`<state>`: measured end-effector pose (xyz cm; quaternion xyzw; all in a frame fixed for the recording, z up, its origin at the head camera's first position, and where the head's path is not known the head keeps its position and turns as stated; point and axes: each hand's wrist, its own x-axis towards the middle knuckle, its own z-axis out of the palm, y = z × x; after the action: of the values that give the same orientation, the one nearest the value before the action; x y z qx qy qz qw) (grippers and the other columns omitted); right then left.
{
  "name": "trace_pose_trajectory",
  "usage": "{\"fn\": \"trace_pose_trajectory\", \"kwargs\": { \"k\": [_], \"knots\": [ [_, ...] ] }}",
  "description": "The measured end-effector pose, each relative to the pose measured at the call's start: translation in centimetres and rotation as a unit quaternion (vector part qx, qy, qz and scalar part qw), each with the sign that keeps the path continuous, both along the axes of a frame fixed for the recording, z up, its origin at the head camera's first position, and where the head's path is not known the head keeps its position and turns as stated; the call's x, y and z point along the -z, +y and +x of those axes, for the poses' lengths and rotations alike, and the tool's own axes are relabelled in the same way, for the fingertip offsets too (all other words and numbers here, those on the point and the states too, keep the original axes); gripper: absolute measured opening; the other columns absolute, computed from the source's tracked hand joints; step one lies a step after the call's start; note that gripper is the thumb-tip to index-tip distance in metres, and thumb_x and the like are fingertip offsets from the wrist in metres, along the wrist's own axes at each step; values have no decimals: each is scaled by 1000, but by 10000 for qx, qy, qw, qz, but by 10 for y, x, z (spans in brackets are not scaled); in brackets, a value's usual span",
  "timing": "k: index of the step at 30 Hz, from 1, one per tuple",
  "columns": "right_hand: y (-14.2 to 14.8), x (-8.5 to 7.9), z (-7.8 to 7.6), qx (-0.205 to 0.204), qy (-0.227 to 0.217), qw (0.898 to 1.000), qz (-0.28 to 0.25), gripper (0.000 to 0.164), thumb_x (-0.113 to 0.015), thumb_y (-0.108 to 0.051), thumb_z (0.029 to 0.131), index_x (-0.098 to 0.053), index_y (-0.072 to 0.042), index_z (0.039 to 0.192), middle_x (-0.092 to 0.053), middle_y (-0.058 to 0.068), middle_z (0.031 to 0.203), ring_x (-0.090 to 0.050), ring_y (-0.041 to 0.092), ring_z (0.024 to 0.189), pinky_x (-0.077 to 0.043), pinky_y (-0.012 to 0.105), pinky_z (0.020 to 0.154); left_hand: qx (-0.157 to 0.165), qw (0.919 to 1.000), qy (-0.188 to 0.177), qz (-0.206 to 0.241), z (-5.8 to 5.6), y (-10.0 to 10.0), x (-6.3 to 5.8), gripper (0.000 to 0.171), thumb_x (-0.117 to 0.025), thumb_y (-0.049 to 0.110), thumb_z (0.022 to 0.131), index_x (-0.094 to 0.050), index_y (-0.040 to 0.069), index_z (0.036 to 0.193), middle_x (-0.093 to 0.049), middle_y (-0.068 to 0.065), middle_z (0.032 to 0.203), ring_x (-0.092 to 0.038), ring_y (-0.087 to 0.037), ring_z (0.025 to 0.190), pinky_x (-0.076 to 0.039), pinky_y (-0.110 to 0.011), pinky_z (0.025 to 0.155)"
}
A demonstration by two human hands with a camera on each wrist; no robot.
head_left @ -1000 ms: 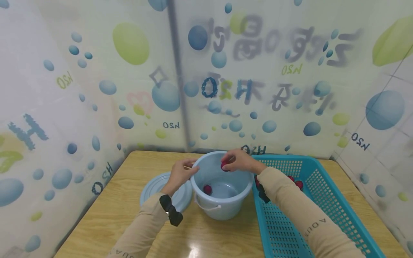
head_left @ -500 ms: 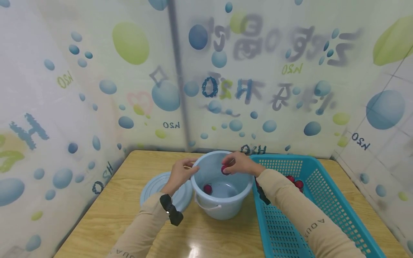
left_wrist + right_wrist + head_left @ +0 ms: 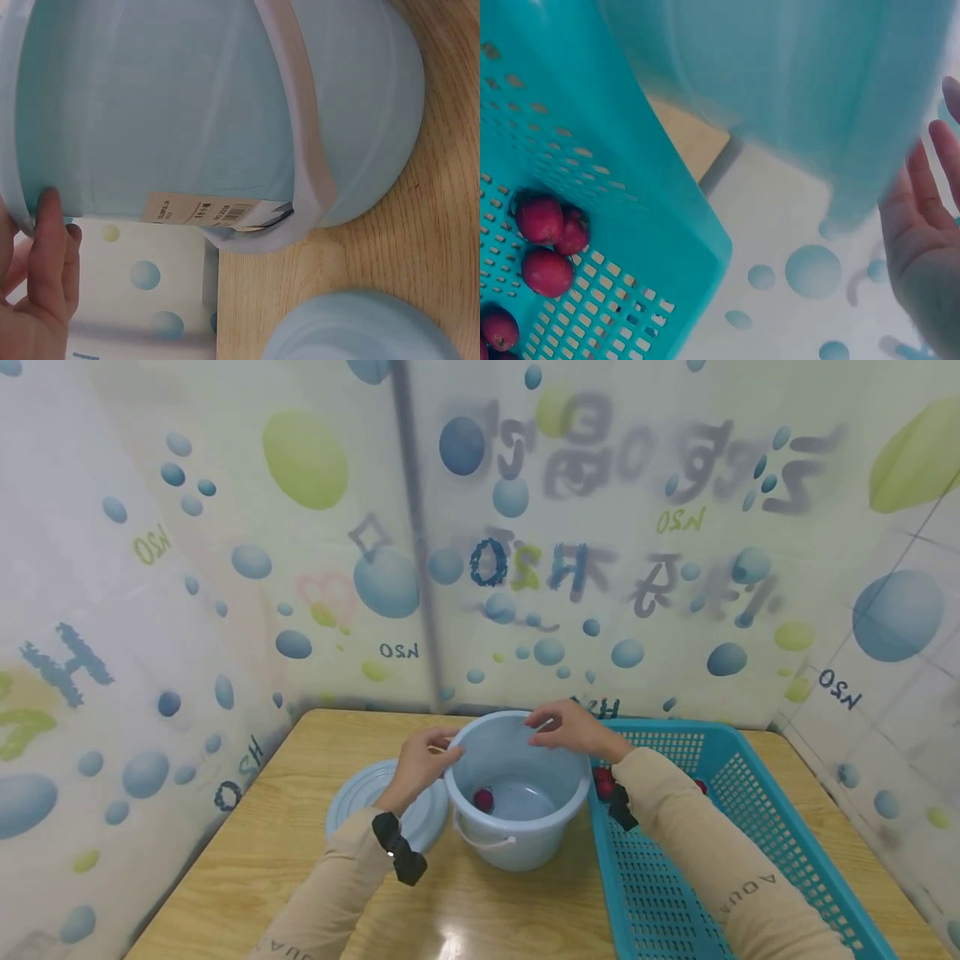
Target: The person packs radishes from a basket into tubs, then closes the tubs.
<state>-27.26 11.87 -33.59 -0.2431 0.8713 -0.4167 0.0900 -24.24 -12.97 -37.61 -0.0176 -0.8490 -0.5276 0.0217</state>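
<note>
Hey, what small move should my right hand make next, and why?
I'd probably reach back to the teal basket for a red fruit. Your right hand looks empty beside the rim of the bucket, where one fruit shows inside; more lie in the basket, and your left hand holds the rim.

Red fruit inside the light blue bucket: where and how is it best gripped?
Grip the red fruit by opposite round sides, ideally coming from above through the open mouth of the light blue bucket: it lies low inside, and the surrounding wall seems to block any sideways approach.
</note>
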Motion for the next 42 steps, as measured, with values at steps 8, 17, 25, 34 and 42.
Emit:
{"fn": "trace_pose_trajectory", "kwargs": {
  "k": [8,17,25,34,42],
  "knots": [
    [18,-9,3,129,192,9990,-392,37,-66,-14,79,-57,4,110,-57,21,106,-58,29,95,-51,34,75,7,10000,-4,19,0,0,0,33,-65,12,79,-62,10,111,-58,-11,92,-58,-20,78,-53,-28,57],
    [41,-4,5,427,293,9948,-877,32,-64,-14,80,-58,3,107,-59,19,105,-57,28,94,-51,34,75,30,10000,2,3,1,-1,0,33,-65,13,79,-62,10,112,-58,-10,91,-59,-19,76,-53,-28,57],
    [73,5,10,905,305,9911,-926,36,-61,-22,84,-55,1,111,-56,20,108,-56,30,95,-51,37,75,52,10000,34,27,1,-2,0,33,-65,13,79,-61,9,112,-58,-10,91,-59,-19,76,-53,-28,57],
    [102,33,12,1562,-9,9856,-641,45,-57,-27,86,-50,5,116,-53,23,113,-56,33,96,-50,37,78,23,10000,47,61,0,-2,1,33,-65,13,79,-62,10,111,-58,-10,90,-59,-18,75,-53,-27,56],
    [115,66,7,2255,-160,9737,-283,45,-59,-31,84,-53,3,112,-56,20,107,-56,34,94,-46,51,78,9,10000,21,81,1,-1,0,32,-65,14,79,-62,11,111,-58,-9,90,-58,-18,75,-53,-27,56]
  ]
}}
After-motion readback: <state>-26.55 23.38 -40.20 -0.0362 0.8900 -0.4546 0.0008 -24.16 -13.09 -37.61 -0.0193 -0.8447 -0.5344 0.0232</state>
